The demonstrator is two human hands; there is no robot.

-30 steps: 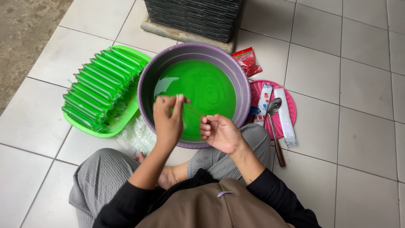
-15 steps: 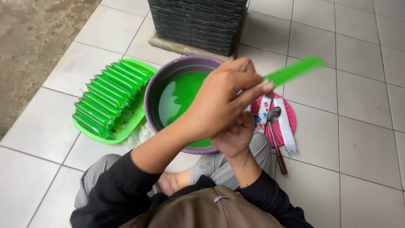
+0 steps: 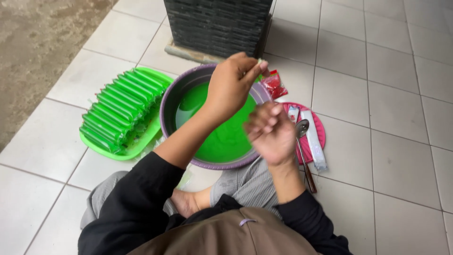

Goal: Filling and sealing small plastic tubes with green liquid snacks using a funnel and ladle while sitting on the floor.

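Hands above purple basin (image 3: 170, 101) of green liquid (image 3: 226, 134): left hand (image 3: 232, 82) pinching green strip (image 3: 259, 75), right hand (image 3: 270, 133) loosely curled, empty.

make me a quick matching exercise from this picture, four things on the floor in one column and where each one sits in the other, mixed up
Things:
1. basin of green liquid
2. green tray of filled green tubes
3. spoon
4. red packet

Places:
A. lying on the pink plate, right of the basin
B. on the tiles just behind the basin's far right rim
C. straight in front of the seated person, under the raised left hand
D. left of the basin

Pairs: 1-C, 2-D, 3-A, 4-B
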